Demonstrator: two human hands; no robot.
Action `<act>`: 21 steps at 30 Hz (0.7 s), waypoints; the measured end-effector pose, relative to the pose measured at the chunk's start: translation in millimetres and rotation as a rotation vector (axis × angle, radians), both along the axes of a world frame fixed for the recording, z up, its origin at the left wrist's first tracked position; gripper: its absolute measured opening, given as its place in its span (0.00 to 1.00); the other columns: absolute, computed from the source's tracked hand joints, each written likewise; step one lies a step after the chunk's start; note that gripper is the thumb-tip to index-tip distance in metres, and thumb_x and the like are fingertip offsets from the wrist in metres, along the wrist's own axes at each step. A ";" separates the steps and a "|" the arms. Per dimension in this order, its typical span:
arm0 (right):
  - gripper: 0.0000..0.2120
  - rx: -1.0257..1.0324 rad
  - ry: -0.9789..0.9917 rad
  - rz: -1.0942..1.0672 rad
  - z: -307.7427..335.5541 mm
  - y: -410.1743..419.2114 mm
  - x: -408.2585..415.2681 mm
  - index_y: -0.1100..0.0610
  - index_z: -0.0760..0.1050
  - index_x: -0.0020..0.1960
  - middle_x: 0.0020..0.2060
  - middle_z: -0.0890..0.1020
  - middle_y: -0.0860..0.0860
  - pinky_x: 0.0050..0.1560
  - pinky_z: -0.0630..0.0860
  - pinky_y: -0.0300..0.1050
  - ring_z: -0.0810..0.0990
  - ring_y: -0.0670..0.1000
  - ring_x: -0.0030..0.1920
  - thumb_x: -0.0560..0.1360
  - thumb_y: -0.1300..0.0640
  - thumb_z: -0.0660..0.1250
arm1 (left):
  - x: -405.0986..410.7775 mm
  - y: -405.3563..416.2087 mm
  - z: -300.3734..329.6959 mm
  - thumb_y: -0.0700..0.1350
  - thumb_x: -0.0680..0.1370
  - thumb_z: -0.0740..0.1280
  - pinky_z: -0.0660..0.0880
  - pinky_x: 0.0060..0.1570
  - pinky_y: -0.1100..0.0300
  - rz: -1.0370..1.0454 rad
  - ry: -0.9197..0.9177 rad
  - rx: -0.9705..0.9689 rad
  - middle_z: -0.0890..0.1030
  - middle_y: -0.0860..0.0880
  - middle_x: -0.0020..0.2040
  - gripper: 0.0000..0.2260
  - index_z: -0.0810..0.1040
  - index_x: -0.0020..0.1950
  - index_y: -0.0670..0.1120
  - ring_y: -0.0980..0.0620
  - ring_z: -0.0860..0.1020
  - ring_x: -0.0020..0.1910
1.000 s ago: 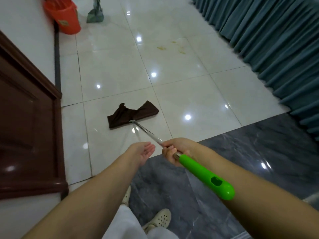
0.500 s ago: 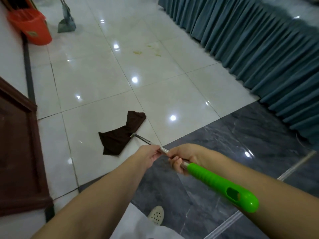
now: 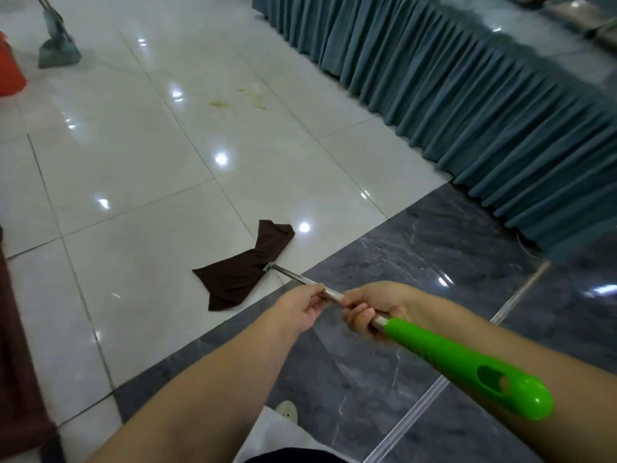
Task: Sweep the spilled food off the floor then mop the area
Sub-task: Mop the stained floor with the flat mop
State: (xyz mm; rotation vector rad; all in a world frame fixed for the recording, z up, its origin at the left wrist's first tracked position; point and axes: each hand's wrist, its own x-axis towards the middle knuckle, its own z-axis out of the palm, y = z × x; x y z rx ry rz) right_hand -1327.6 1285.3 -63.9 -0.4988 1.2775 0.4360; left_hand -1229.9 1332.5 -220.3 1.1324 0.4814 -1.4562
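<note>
Brown limp mop cloth (image 3: pixel 245 267) trails on white tiles, its light stiff metal pole (image 3: pixel 300 280) gripped by left hand (image 3: pixel 300 310) and right hand (image 3: pixel 374 310) together.

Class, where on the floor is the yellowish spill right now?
In the head view, the yellowish spill lies on a white tile upper centre, between the blue curtain and the broom.

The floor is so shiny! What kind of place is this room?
Probably a banquet or dining hall: glossy white floor tiles, a long table with a pleated teal skirt, and yellowish food stains left to mop.
</note>
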 end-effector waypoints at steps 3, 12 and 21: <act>0.15 0.004 0.007 -0.025 12.2 -10.4 -6.9 0.62 0.67 0.36 0.18 0.64 0.51 0.12 0.61 0.30 0.62 0.44 0.12 0.81 0.60 0.56 | 0.4 -8.1 11.3 0.32 0.78 0.61 0.80 0.26 0.61 -0.010 0.016 -0.008 0.76 0.40 0.37 0.07 0.73 0.40 0.35 0.49 0.76 0.36; 0.32 0.044 -0.080 0.023 17.8 -20.4 13.4 0.67 0.72 0.20 0.15 0.64 0.51 0.12 0.61 0.30 0.63 0.44 0.11 0.82 0.60 0.54 | 31.1 -10.3 27.3 0.32 0.77 0.64 0.77 0.22 0.61 -0.015 -0.075 0.052 0.79 0.39 0.34 0.03 0.74 0.43 0.35 0.52 0.78 0.21; 0.19 0.091 -0.136 0.005 -20.2 -16.2 81.2 0.59 0.64 0.33 0.14 0.65 0.51 0.12 0.62 0.31 0.64 0.46 0.10 0.82 0.60 0.53 | 81.2 0.4 11.2 0.33 0.80 0.58 0.70 0.16 0.68 0.078 -0.126 0.094 0.72 0.44 0.21 0.13 0.69 0.35 0.39 0.57 0.67 0.11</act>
